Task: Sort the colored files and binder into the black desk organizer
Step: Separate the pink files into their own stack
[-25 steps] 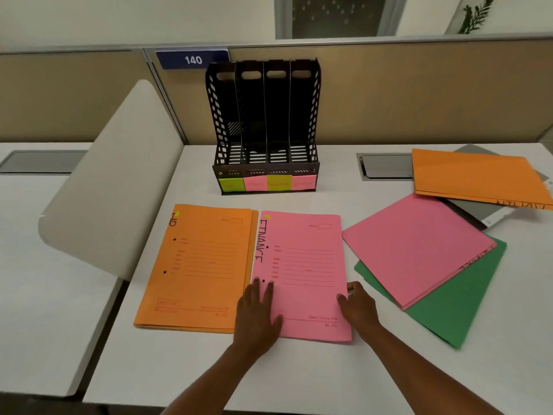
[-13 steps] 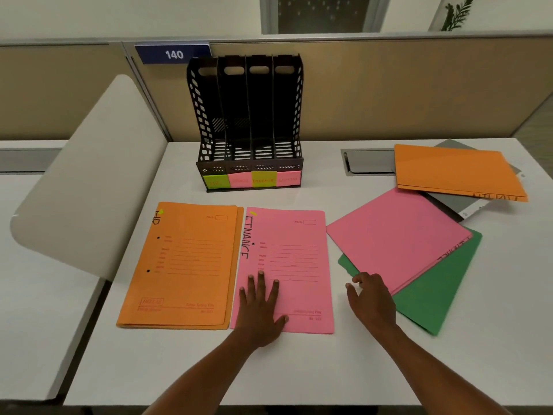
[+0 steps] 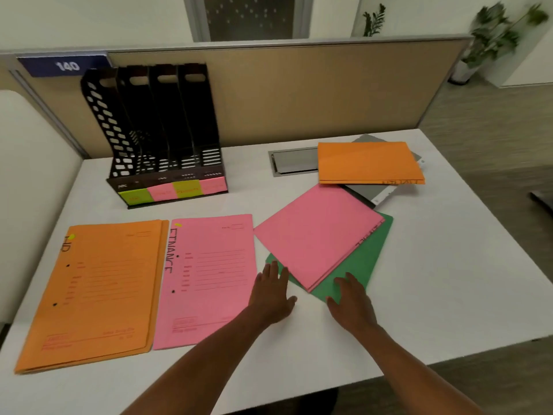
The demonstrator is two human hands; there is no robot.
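On my feed the white desk fills most of the view. The black desk organizer stands upright at its back left, against the tan partition. It has four tall compartments side by side, with a perforated side wall. Down inside each I see only the slatted base.

The largest file is the orange one marked HR, which lies flat at the near left. Just beside it, edge to edge, lies the pink file marked FINANCE, printed side up.

To the right a second pink file lies turned at an angle on top of the green file. It covers most of the green one, whose near and right edges stick out. Behind them a second orange file rests on the grey binder and overlaps a grey hatch set into the desk.

My left hand lies flat on the desk between the FINANCE file and the tilted pair. Its fingers are straight and reach the green file's near left corner, and it holds nothing. My right hand is spread with loose fingers on the green file's near corner. It rests there and grips nothing.

Smallest are the coloured labels along the organizer's front lip: green, pink, yellow-green, pink. Their writing is too blurred to read.
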